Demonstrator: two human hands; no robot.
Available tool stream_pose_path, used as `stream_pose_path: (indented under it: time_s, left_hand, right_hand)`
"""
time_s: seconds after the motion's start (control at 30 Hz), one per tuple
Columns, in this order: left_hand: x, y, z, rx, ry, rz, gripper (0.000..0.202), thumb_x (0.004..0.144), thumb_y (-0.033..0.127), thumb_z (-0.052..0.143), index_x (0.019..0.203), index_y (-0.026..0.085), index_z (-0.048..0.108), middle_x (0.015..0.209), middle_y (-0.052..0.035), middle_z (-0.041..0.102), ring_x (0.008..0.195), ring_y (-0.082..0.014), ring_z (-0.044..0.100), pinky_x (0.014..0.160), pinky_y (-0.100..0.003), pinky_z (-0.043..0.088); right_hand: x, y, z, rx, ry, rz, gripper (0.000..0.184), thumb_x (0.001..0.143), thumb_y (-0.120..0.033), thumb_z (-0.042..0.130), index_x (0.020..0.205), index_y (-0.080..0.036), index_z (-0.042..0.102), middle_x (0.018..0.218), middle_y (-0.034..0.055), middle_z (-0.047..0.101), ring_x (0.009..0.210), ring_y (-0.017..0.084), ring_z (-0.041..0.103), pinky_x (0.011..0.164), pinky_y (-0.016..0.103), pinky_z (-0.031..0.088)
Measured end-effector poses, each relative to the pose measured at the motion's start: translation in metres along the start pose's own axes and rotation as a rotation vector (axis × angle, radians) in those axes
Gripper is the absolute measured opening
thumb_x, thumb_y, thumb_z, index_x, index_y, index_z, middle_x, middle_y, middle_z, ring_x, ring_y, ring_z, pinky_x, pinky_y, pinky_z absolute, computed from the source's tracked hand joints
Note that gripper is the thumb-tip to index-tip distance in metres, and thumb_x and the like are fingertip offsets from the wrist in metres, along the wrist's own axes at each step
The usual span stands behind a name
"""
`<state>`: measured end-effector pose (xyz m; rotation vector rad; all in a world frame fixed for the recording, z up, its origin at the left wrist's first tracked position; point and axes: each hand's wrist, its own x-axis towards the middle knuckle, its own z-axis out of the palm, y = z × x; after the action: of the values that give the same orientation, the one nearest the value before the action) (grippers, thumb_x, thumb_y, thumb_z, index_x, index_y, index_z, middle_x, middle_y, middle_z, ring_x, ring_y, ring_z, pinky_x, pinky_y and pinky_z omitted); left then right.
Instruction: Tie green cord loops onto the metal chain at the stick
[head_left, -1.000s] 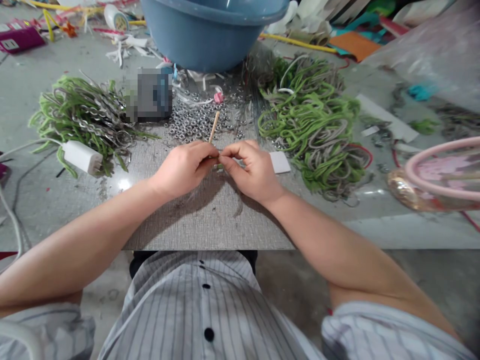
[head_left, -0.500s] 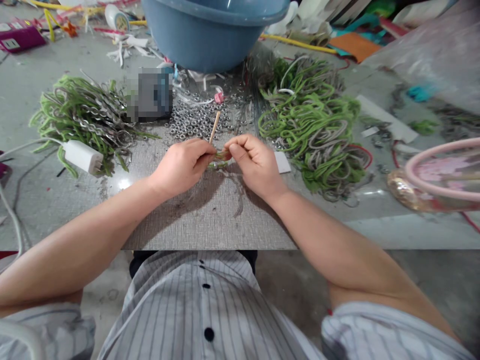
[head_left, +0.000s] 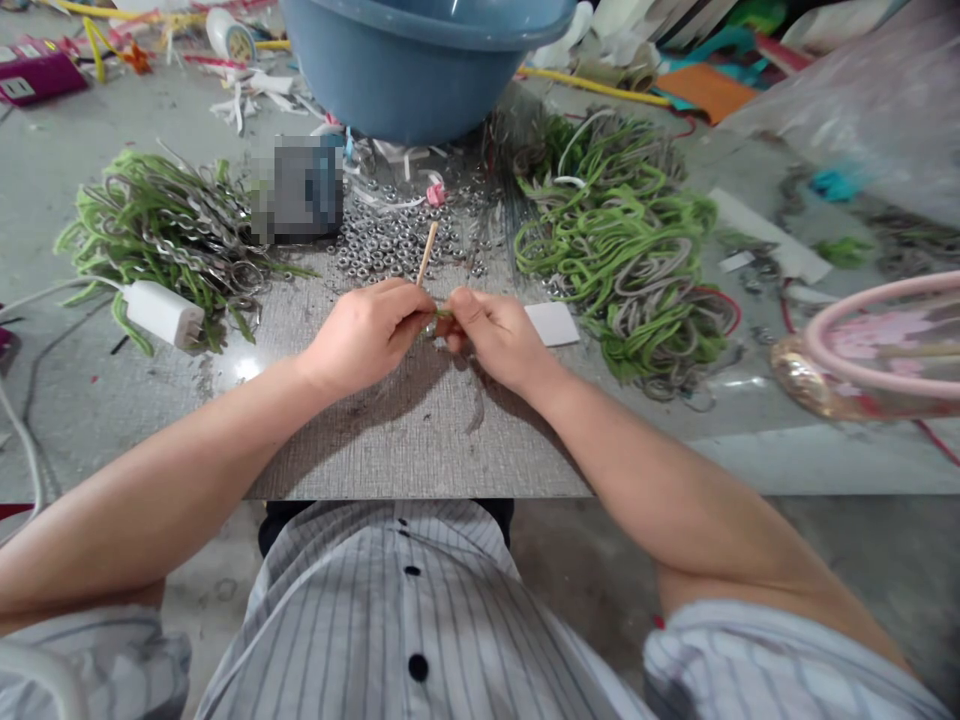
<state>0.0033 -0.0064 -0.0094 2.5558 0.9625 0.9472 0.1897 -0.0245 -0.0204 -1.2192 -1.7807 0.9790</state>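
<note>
Left hand [head_left: 373,335] and right hand [head_left: 491,335] pinch close together, and there's the green cord [head_left: 443,313], caught between both sets of fingertips, running crosswise, neither hand nearer! The stick [head_left: 427,254] juts from the left hand's grip, leaning away towards the metal rings [head_left: 364,243] on the counter [head_left: 352,455].

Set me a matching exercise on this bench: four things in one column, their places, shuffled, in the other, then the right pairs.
Things
1. Thin pale wooden stick
2. Large round blue plastic basin
3. Boxy white plastic power adapter
4. Flat white rectangular card

Places
A. Just beside the right hand
B. Beyond the small silver metal rings
C. Sticking up from the left hand
D. At the near side of the leftmost green-and-grey cord bundle

Pairs: 1-C, 2-B, 3-D, 4-A
</note>
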Motion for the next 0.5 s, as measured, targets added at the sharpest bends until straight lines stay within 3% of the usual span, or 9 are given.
stream_pose_path:
  time_s: [0.13,0.3,0.5]
  left_hand:
    - [-0.0004,-0.0001,0.0003,0.002,0.005,0.029,0.020,0.088,0.014,0.049,0.090,0.014,0.069,0.084,-0.0050,0.070,0.074,-0.0125,0.064,0.066,-0.023,0.047]
    - [0.0005,0.0003,-0.0001,0.006,-0.014,0.015,0.019,0.089,0.016,0.050,0.091,0.015,0.069,0.085,-0.0048,0.071,0.075,-0.0125,0.064,0.067,-0.023,0.048]
    - [0.0012,-0.0016,0.0005,0.035,-0.017,0.010,0.019,0.090,0.019,0.051,0.093,0.017,0.070,0.084,-0.0036,0.072,0.075,-0.0121,0.066,0.068,-0.022,0.049]
  right_hand:
    - [0.0006,-0.0040,-0.0002,-0.019,0.040,-0.005,0.057,0.083,-0.074,0.044,0.061,-0.021,0.047,0.052,-0.0046,0.044,0.052,0.009,0.041,0.053,0.026,0.033]
    - [0.0013,-0.0038,-0.0001,-0.023,0.097,-0.082,0.054,0.084,-0.072,0.045,0.065,-0.021,0.047,0.058,-0.0036,0.046,0.057,0.011,0.043,0.058,0.026,0.035]
    - [0.0017,0.0008,-0.0015,-0.019,0.030,-0.106,0.050,0.085,-0.070,0.047,0.074,-0.021,0.051,0.064,-0.0026,0.050,0.062,0.012,0.045,0.062,0.028,0.036]
